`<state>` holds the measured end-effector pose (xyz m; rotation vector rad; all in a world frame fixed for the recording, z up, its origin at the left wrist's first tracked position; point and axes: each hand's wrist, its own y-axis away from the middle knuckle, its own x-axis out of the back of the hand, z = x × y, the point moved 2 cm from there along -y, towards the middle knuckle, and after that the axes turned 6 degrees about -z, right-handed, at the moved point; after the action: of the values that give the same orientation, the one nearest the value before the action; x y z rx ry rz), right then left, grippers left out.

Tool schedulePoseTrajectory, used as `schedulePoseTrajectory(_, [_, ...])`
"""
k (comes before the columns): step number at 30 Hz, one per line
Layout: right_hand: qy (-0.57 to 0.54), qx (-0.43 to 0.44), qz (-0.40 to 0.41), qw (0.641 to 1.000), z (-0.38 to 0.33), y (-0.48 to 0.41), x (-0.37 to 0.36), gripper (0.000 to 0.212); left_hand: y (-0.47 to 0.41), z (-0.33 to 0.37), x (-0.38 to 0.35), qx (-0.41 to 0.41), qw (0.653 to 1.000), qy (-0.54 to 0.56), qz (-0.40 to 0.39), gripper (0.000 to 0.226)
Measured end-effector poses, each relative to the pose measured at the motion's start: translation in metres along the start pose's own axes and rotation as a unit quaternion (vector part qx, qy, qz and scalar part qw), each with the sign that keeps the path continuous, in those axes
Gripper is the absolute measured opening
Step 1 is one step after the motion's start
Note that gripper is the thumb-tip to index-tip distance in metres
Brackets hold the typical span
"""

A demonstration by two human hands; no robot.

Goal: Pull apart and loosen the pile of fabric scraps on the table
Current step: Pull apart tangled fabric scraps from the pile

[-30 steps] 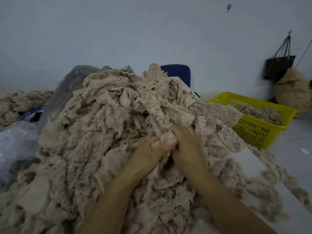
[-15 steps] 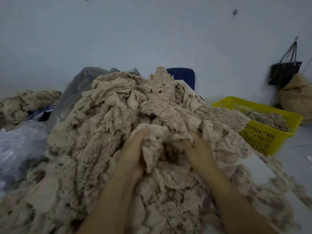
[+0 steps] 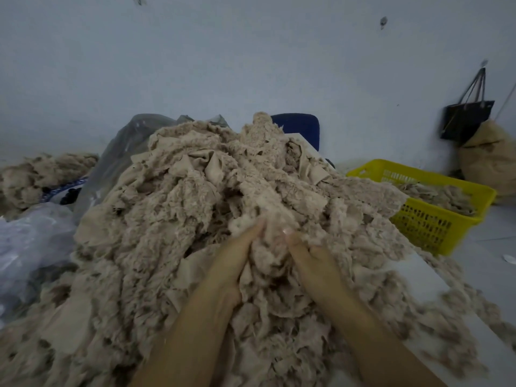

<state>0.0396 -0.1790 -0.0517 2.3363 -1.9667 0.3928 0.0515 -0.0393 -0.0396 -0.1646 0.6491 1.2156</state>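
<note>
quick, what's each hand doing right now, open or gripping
Left hand: fingers lie against the clump of scraps; grip cannot be told.
Right hand: closed on the same clump, thumb on top.

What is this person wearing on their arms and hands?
Nothing that shows. The left forearm and right forearm are bare to the frame edge, no sleeves or watch; the left hand and right hand are ungloved. Both sit partly buried in the fabric scraps, so rings cannot be ruled out.
</note>
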Motion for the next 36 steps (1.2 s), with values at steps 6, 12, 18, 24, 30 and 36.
schedulePoseTrajectory(6, [-0.111,0.007,0.236,0.965,-0.003,-0.009,0.03,0.062,-0.002,0.019,0.024,-0.129,0.961,0.235,0.063,0.045])
schedulePoseTrajectory(12, [-0.159,-0.006,0.319,0.935,0.011,-0.012,0.059,0.06,0.002,0.033,0.038,-0.226,0.934,0.263,0.089,0.034])
schedulePoseTrajectory(18, [-0.304,-0.052,0.297,0.904,0.01,-0.013,0.061,0.053,0.014,0.038,0.04,-0.285,0.925,0.252,0.023,0.036])
schedulePoseTrajectory(24, [-0.459,0.026,0.17,0.872,-0.017,-0.016,0.047,0.047,0.016,0.024,0.002,-0.256,0.911,-0.322,0.029,0.078])
schedulePoseTrajectory(30, [-0.35,0.044,0.131,0.926,-0.04,-0.02,0.033,0.053,-0.011,0.007,-0.011,-0.138,0.696,-0.704,-0.009,0.041])
schedulePoseTrajectory(36, [-0.171,-0.031,0.241,0.955,-0.023,-0.011,0.041,0.064,-0.011,0.043,0.028,-0.219,0.815,-0.431,0.321,0.03])
